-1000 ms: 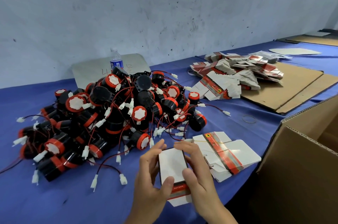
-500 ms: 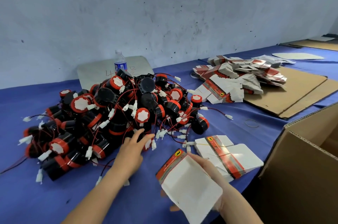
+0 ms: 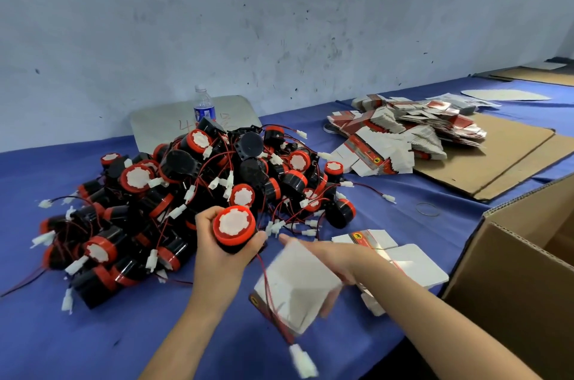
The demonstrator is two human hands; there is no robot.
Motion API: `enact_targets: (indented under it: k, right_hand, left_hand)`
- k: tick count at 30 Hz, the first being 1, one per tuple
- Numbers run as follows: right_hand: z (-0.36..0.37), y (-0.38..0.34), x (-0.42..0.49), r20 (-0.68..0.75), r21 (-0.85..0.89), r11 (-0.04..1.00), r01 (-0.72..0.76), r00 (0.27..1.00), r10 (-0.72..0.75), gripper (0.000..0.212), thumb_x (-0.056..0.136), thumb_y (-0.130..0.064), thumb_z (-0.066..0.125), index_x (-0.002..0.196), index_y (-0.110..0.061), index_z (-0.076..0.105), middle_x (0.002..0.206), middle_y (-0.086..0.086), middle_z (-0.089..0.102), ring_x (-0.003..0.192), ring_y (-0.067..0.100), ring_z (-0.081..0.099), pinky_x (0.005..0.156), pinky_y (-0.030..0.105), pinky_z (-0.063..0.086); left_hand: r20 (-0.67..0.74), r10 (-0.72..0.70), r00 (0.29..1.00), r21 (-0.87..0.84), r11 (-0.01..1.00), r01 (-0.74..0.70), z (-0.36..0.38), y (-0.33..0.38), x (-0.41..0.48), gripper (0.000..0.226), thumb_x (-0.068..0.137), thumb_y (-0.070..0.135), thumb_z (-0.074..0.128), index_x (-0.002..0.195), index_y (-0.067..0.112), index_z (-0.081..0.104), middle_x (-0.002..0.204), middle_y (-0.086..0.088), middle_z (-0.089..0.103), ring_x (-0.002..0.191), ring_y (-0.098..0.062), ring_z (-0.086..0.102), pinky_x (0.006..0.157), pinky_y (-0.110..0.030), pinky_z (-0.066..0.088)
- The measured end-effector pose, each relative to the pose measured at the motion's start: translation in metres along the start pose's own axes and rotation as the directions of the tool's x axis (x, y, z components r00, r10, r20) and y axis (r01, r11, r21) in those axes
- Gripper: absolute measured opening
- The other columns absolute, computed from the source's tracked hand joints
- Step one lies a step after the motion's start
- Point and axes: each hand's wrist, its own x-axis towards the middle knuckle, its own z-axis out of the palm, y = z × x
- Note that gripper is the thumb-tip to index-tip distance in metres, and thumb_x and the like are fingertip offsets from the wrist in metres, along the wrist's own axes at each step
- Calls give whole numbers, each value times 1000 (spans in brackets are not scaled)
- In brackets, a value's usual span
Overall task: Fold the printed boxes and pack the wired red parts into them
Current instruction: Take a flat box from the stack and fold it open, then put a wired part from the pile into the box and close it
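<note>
My left hand (image 3: 219, 250) grips one red and black wired part (image 3: 234, 227) lifted off the near edge of the heap; its red wire hangs down to a white plug (image 3: 302, 361). My right hand (image 3: 329, 258) holds a folded white printed box (image 3: 295, 286), blurred, just right of the part, its red edge low. A big heap of wired red parts (image 3: 174, 202) covers the blue table (image 3: 77, 333). A small bundle of flat boxes (image 3: 394, 255) lies behind my right forearm.
A large open cardboard carton (image 3: 512, 280) stands at the right edge. A big pile of flat printed boxes (image 3: 400, 134) lies on cardboard sheets (image 3: 497, 156) at the back right. A water bottle (image 3: 204, 108) stands by the wall. A rubber band (image 3: 428, 209) lies on the cloth.
My left hand reached into the heap, then lifted one wired part out toward me. My right hand kept the folded box and turned it toward the part.
</note>
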Motion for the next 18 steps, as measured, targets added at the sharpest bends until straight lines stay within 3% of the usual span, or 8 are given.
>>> enact_targets:
  k: [2, 4, 7, 9, 10, 12, 14, 18]
  right_hand:
    - [-2, -7, 6, -157, -197, 980, -12, 987, -20, 82, 73, -82, 44, 120, -17, 59, 98, 10, 68, 73, 29, 70, 53, 38, 58]
    - [-9, -12, 5, -276, -323, 945, 56, 949, -150, 65, 89, -69, 37, 115, -14, 58, 97, 16, 70, 69, 29, 70, 58, 35, 59]
    - [-21, -18, -18, -475, -177, 927, 331, 796, -375, 49, 94, -55, 44, 95, -10, 64, 88, 14, 69, 66, 20, 63, 64, 31, 54]
    - [-22, -25, -46, -571, -45, 818, 574, 657, -492, 43, 85, -55, 60, 91, -12, 65, 87, 15, 68, 68, 19, 65, 63, 30, 55]
    - [-17, -28, -62, -556, -32, 760, 649, 620, -553, 43, 76, -57, 68, 93, -18, 65, 86, 11, 69, 69, 19, 67, 61, 28, 56]
    - [5, -31, -85, -406, -151, 722, 675, 624, -668, 50, 63, -60, 73, 105, -37, 62, 92, -9, 69, 75, 7, 68, 64, 21, 54]
    - [30, -28, -93, -296, -355, 668, 654, 600, -743, 58, 66, -56, 74, 119, -49, 51, 103, -26, 63, 83, -6, 63, 69, 12, 49]
    - [44, -14, -89, -451, -428, 654, 624, 480, -753, 50, 70, -39, 82, 110, -46, 54, 106, -23, 60, 94, -8, 57, 79, 10, 46]
  left_hand:
    - [44, -33, 999, -63, 997, 35, 2, 9, -5, 58, 69, 1, 80, 103, 30, 43, 99, -7, 59, 71, -12, 59, 55, -19, 50]
    - [56, -50, 997, -117, 991, 57, -1, 18, -9, 56, 68, 10, 78, 108, 32, 46, 95, -17, 58, 62, -14, 56, 51, -23, 48]
    - [66, -54, 996, -99, 993, 61, -8, 26, -13, 61, 70, 20, 74, 120, 42, 46, 108, 0, 61, 85, -11, 62, 72, -21, 52]
    - [122, -36, 992, -133, 990, 52, -7, 27, -15, 63, 82, 0, 68, 123, 42, 46, 112, 10, 62, 95, -3, 63, 75, -13, 51]
    - [158, -21, 987, -129, 991, 42, -4, 28, -15, 68, 84, -11, 62, 126, 40, 46, 114, 14, 63, 99, 0, 63, 77, -11, 50]
    - [215, 28, 976, -99, 995, -7, 7, 31, -17, 74, 83, -18, 59, 134, 33, 42, 128, 13, 58, 114, -3, 58, 88, -15, 49]
    - [274, 81, 958, -120, 992, -50, 16, 34, -20, 74, 83, -3, 66, 142, 27, 35, 142, 12, 48, 126, -8, 52, 95, -19, 47]
    - [476, 145, 867, 61, 979, -197, 12, 26, -24, 84, 82, 44, 69, 148, 51, 17, 145, 32, 36, 130, 1, 44, 97, -13, 42]
